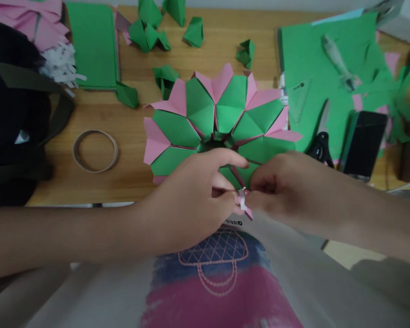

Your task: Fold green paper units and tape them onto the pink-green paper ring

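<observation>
A ring-shaped folded-paper flower (200, 102), with green petals and pink tips, rests at the table's front edge. My left hand (201, 196) reaches over its near side, the index finger stretched across the green paper, thumb and other fingers closed at a pink tip. Around that tip lies a small white strip (242, 199), perhaps tape or paper. From the other side, my right hand (280, 182) is curled against the near petals, its thumb close to the strip. The hands cover much of the flower's near side, and my right fingertips are partly hidden.
A tape roll (75, 155) and a dark bag (13, 114) are on the left. Behind the flower lie loose green folded pieces (194, 33) and a green paper stack (92, 50). At right, green sheets (300, 54) carry scissors (319, 143), a cutter (338, 59) and a phone (364, 143).
</observation>
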A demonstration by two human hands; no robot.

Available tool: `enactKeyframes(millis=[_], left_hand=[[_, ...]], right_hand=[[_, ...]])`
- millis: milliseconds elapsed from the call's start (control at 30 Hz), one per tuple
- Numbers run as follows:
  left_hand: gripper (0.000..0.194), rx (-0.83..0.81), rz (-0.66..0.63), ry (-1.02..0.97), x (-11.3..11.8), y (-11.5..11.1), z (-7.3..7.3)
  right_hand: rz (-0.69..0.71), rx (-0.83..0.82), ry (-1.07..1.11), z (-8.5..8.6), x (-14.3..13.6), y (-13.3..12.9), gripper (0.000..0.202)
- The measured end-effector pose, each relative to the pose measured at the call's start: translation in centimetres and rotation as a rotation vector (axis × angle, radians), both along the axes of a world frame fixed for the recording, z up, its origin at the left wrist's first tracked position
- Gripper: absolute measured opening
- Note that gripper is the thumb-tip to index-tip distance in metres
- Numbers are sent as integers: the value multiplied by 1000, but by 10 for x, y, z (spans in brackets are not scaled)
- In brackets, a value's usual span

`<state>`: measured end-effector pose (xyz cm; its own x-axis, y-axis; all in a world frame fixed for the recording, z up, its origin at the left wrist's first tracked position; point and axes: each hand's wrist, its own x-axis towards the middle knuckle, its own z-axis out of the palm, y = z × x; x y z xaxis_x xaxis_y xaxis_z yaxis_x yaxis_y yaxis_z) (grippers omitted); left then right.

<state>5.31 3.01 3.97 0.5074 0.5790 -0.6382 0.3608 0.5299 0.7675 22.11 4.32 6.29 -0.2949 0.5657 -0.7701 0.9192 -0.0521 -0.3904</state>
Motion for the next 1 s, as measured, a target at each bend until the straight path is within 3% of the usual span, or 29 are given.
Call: enactKeyframes(millis=[133,267,400,700,1000], left_hand=[[42,-47,6,29,-3,1,1],[43,-48,-23,56,-5,3,2],[42,-39,-34,67,-5,2,2],[43,-24,-39,49,-3,-1,3],[44,190,-134,112,1,5,8]], right_hand=[[-85,-120,108,5,14,1,43],[-95,-326,188,2,22,1,36],[-89,-391,215,-2,20,1,34],[33,-227,74,3,-1,6,41],[161,-52,61,6,-14,2,36]])
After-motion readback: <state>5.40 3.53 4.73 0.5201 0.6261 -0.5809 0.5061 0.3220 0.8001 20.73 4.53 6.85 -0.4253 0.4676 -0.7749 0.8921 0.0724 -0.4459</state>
